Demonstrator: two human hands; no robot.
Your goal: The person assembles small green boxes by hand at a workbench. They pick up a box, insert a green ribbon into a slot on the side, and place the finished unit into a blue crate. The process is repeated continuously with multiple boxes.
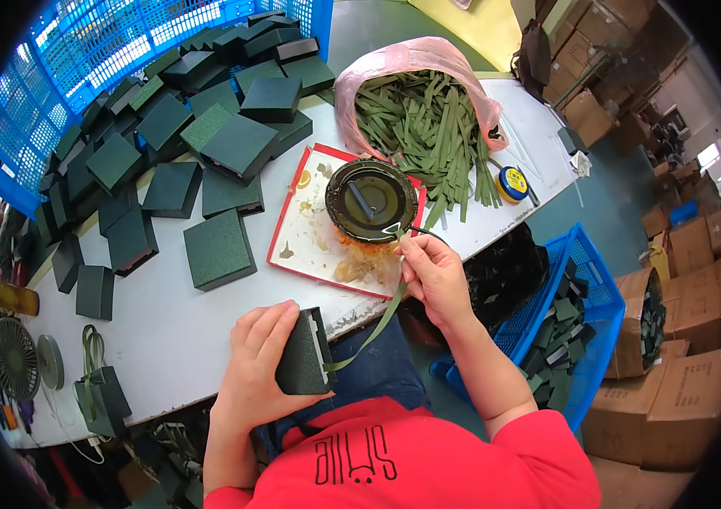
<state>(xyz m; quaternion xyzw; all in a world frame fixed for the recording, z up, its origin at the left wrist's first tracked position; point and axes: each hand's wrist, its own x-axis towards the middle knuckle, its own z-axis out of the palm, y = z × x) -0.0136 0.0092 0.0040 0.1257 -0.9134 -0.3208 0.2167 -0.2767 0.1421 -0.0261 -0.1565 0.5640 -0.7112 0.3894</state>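
Note:
My left hand is wrapped around a small dark green box, holding it tilted on edge at the table's front edge. From the box's open side a flat green ribbon runs in a slack curve up to my right hand. Thumb and fingers of that hand pinch the ribbon near its far end, at the right front rim of a round dark pot. Dark, glossy liquid fills the pot, and a short stick-like piece lies in it. A thin black handle or cord shows beside my right fingertips.
The pot stands on a stained white board with red edges. Many dark green boxes lie at left before a blue crate. Behind is a pink bag of green ribbons. A blue basket of boxes stands right.

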